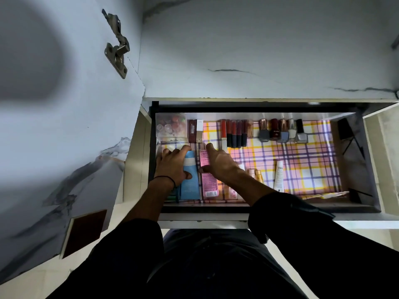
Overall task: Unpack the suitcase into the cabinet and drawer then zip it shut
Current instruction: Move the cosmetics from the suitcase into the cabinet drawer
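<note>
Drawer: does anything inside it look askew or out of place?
Mostly tidy. The checked liner curls up along its front right edge, and a white tube lies a little apart, slightly tilted.

No legible text or labels.
</note>
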`<state>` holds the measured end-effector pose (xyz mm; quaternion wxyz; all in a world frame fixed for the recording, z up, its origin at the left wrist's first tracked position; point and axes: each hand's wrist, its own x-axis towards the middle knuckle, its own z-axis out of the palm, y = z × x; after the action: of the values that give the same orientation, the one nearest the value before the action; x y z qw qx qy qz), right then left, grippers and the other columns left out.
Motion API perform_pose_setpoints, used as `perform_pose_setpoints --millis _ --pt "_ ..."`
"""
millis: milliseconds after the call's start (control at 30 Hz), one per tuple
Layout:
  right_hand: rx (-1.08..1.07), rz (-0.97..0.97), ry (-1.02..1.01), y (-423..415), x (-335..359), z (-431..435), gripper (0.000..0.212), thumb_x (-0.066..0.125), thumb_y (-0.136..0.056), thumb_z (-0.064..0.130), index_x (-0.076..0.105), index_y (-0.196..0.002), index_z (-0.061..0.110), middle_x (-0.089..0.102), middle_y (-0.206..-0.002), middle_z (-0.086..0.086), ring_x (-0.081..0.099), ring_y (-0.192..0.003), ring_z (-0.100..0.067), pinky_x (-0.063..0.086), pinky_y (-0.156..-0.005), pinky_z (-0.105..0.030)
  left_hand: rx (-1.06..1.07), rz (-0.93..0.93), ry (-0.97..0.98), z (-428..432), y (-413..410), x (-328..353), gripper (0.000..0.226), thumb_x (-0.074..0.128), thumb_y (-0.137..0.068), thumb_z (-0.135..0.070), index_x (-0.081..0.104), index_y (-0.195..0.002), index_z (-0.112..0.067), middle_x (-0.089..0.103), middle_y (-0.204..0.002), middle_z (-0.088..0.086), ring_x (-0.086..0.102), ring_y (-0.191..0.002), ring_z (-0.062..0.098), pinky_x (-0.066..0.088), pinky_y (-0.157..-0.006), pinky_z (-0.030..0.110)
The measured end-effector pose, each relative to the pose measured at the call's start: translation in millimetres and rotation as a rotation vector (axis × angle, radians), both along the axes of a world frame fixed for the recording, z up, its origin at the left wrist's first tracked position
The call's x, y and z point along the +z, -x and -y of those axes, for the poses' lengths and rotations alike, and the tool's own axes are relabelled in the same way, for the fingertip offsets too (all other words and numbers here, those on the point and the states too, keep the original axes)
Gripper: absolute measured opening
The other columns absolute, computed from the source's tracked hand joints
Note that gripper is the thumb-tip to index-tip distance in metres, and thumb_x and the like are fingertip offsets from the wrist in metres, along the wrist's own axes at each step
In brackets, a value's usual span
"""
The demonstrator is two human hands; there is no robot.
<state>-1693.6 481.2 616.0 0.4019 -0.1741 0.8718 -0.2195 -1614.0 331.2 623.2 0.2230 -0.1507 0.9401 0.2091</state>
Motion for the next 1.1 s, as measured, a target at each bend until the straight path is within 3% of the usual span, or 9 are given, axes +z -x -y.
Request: perform_pose_setpoints --millis 133,233,467,600,767,867,933,1100 --pt "0.007 -0.006 0.05 -13.3 -4.6 -6.2 0.078 0.076 -0.086 0.019 0.029 -0.149 0.018 0.062 -0.127 -0.018 0.063 -0.109 -0.033 0.047 -0.078 -0.034 0.012 0.018 -0.045 2.2 1.1 0.2 0.076 0.079 -0.075 -0.028 0.037 -0.138 -0.029 0.058 -0.132 0.007 0.04 -0.128 0.035 0.029 -0.107 0.05" --pt "-0.042 -0.043 0.068 -23.9 -2.9 -9.8 0.079 0.074 -0.088 0.02 0.026 -0.151 0.025 0.06 -0.129 -0.017 0.061 -0.112 -0.035 0.052 -0.087 -0.043 0.006 0.034 -0.064 3.7 2.2 1.3 0.077 0.079 -0.074 -0.028 0.036 -0.138 -0.031 0.059 -0.131 0.007 0.042 -0.126 0.035 0.029 -0.106 0.048" --pt "-0.232 -0.035 0.163 -34.1 2.3 -18.3 0.089 0.078 -0.085 0.022 0.017 -0.15 0.028 0.064 -0.13 -0.015 0.065 -0.112 -0.032 0.056 -0.092 -0.05 -0.015 -0.001 -0.005 3.8 -4.1 13.8 0.084 0.078 -0.077 -0.035 0.031 -0.146 -0.033 0.05 -0.139 0.006 0.038 -0.13 0.033 0.034 -0.106 0.045" --pt "-0.239 -0.061 0.137 -39.4 5.6 -29.7 0.086 0.08 -0.083 0.023 0.018 -0.143 0.026 0.067 -0.122 -0.013 0.067 -0.108 -0.032 0.057 -0.089 -0.049 0.11 -0.133 0.025 -7.0 -15.7 25.4 0.067 0.071 -0.085 -0.034 0.04 -0.144 -0.028 0.051 -0.14 0.006 0.042 -0.129 0.033 0.04 -0.103 0.045" --pt "-0.11 -0.093 0.091 -50.3 8.3 -49.6 0.084 0.078 -0.085 0.03 0.025 -0.147 0.016 0.06 -0.13 -0.018 0.063 -0.111 -0.036 0.055 -0.09 -0.044 0.367 -0.323 -0.09 -32.9 -42.7 40.2 0.04 0.065 -0.086 -0.023 0.062 -0.126 -0.015 0.065 -0.119 0.012 0.06 -0.108 0.031 0.049 -0.093 0.039" --pt "-0.033 -0.178 0.191 -54.6 21.5 -56.1 0.071 0.073 -0.089 0.026 0.032 -0.146 0.012 0.063 -0.125 -0.017 0.063 -0.111 -0.035 0.05 -0.086 -0.037 0.444 -0.464 -0.115 -58.7 -67.2 53.6 0.03 0.063 -0.088 -0.015 0.067 -0.116 -0.009 0.068 -0.114 0.012 0.063 -0.102 0.028 0.051 -0.091 0.035" --pt "-0.021 -0.245 0.321 -62.5 37.1 -54.9 0.057 0.066 -0.093 0.024 0.038 -0.141 0.014 0.068 -0.112 -0.014 0.067 -0.099 -0.032 0.053 -0.078 -0.037 0.449 -0.543 -0.108 -70.3 -84.7 63.1 0.026 0.064 -0.088 -0.011 0.068 -0.113 -0.008 0.068 -0.111 0.009 0.062 -0.1 0.023 0.049 -0.089 0.028" --pt "0.127 -0.308 0.61 -114.3 80.9 -36.9 0.03 0.057 -0.094 0.018 0.053 -0.124 0.018 0.067 -0.1 -0.004 0.064 -0.087 -0.024 0.052 -0.07 -0.038 0.584 -0.742 -0.066 -88.9 -144.3 91.2 0.027 0.063 -0.089 -0.009 0.067 -0.115 -0.014 0.068 -0.103 0.002 0.062 -0.089 0.015 0.051 -0.083 0.027"
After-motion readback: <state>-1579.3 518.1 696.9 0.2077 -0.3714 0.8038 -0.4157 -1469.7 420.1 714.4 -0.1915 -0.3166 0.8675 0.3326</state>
